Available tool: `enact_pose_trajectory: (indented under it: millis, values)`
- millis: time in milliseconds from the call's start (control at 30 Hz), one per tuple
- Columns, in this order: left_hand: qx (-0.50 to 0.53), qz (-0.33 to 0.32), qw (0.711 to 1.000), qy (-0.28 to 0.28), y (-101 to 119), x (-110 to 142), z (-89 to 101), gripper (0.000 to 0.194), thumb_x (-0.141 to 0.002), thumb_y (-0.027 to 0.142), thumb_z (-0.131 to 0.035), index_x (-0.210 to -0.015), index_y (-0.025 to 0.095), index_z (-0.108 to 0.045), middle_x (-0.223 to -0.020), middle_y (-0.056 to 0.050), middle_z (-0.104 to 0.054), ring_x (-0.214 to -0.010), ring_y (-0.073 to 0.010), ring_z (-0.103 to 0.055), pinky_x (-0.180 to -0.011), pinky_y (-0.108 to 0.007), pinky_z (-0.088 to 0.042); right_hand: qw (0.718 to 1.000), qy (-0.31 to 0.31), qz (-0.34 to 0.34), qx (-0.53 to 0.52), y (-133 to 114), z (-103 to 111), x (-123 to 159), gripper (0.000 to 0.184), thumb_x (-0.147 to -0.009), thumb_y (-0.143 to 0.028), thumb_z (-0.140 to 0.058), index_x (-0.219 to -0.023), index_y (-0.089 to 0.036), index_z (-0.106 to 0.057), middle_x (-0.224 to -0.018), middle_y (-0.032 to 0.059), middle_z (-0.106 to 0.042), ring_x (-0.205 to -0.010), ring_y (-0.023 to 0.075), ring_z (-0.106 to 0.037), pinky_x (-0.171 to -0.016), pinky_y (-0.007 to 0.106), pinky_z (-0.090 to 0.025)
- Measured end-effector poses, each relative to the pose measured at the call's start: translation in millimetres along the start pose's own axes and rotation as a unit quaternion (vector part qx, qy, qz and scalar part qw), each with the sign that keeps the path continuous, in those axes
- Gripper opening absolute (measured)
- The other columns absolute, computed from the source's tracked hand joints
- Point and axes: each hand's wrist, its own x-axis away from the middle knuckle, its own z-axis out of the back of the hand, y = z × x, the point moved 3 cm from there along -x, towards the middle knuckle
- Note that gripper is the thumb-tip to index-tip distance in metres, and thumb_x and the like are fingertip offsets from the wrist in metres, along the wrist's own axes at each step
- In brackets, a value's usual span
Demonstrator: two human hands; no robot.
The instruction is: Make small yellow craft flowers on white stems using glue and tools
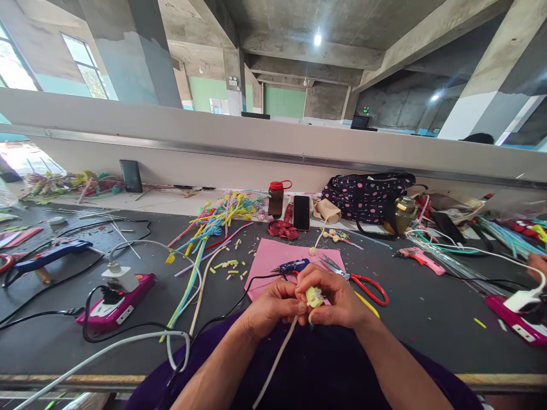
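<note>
A small pale yellow pipe-cleaner flower (315, 296) sits between my hands, low over the front of the table. My right hand (342, 293) curls around it with the fingertips closed. My left hand (276, 304) pinches at its left side, where the fingers partly hide what they grip. From below the hands a cream pipe-cleaner stem (277, 364) hangs down over my lap. Under and beyond them lies a pink sheet (273, 253), bearing a blue-handled hot glue gun (294, 266) and red-handled scissors (370, 287), which reach past its right edge.
Short yellow-green cut pieces (231, 265) and a bundle of coloured pipe cleaners (222, 219) lie left of the sheet. A magenta power strip (115, 304) with cables stands farther left. Behind are a bottle (276, 202), a phone (301, 213) and a patterned bag (367, 196). Another person's hand (537, 265) shows far right.
</note>
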Motion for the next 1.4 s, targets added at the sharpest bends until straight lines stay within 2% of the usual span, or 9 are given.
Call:
enact_pose_trajectory:
  millis: [533,733,900,1100,1400]
  values:
    - [0.004,-0.007,1.0,-0.015,-3,-4,1.3,0.025,-0.064,0.034,-0.074,-0.067,0.01,-0.068,-0.051,-0.002,-0.059,-0.04,-0.005,-0.04,-0.042,-0.02,-0.022,0.999,0.008,0.033,0.017,3,0,-2,0.031,-0.068,-0.038,-0.074,-0.093,-0.023,-0.065,-0.091,0.003,-0.056,-0.081,0.0173,-0.053,-0.074,0.031,-0.043]
    - [0.031,-0.001,0.999,-0.012,-4,-4,0.5,0.024,-0.065,0.033,-0.073,-0.066,0.01,-0.065,-0.052,-0.002,-0.059,-0.04,-0.0046,-0.038,-0.042,-0.02,-0.02,1.0,0.003,-0.013,0.006,6,-1,1,0.042,-0.068,-0.046,-0.071,-0.102,-0.023,-0.062,-0.088,0.0025,-0.054,-0.074,0.0161,-0.052,-0.062,0.027,-0.043]
    - [0.027,-0.004,1.0,-0.012,-2,-4,-0.7,0.022,-0.067,0.031,-0.072,-0.065,0.011,-0.064,-0.051,-0.003,-0.061,-0.039,-0.0052,-0.039,-0.041,-0.021,-0.019,0.998,-0.006,-0.037,-0.058,11,2,1,0.047,-0.07,-0.049,-0.069,-0.108,-0.023,-0.058,-0.089,0.0028,-0.054,-0.07,0.0141,-0.053,-0.059,0.025,-0.043]
    - [0.02,0.005,1.0,-0.01,-1,-4,-1.2,0.02,-0.068,0.03,-0.07,-0.067,0.011,-0.065,-0.051,-0.003,-0.062,-0.037,-0.005,-0.039,-0.04,-0.021,-0.018,0.993,0.053,0.0,-0.103,13,13,-1,0.039,-0.079,-0.052,-0.057,-0.096,-0.018,-0.066,-0.091,0.0044,-0.052,-0.056,0.0085,-0.047,-0.047,0.022,-0.037]
    - [0.023,0.007,1.0,-0.014,0,-3,-1.1,0.02,-0.068,0.031,-0.07,-0.067,0.011,-0.066,-0.051,-0.003,-0.062,-0.037,-0.0048,-0.038,-0.04,-0.021,-0.018,0.994,0.052,0.033,-0.09,13,15,0,0.037,-0.08,-0.051,-0.056,-0.094,-0.019,-0.069,-0.092,0.0069,-0.054,-0.061,0.0118,-0.049,-0.051,0.026,-0.041]
